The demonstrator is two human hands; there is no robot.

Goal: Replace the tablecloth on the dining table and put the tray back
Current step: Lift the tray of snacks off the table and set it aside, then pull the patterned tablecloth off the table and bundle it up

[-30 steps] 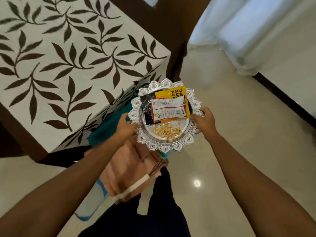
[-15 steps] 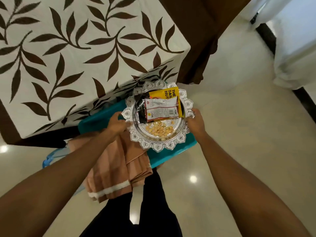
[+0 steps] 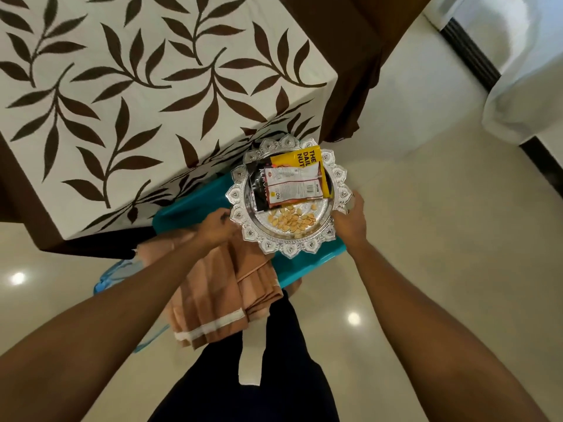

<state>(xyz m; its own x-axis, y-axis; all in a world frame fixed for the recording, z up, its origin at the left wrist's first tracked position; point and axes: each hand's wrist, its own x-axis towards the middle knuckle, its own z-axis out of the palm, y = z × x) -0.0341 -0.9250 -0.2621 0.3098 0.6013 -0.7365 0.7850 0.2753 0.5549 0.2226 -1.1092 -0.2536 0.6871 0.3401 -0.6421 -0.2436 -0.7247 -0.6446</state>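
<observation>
Both left hand [image 3: 217, 226] and right hand [image 3: 351, 219] on tray [image 3: 288, 248] rim, fingertips hidden

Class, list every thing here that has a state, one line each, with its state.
tray: held at its rim by both hands, over the stool.
left hand: grips the tray.
right hand: grips the tray.
packets: lying flat on the tray, overlapping.
nuts: loose on the tray.
tablecloth: spread flat, edges hanging.
peach cloth: folded, hanging off the stool.

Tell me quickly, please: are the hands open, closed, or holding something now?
Left hand: grips the left rim of the silver tray.
Right hand: grips the right rim of the same tray.
</observation>
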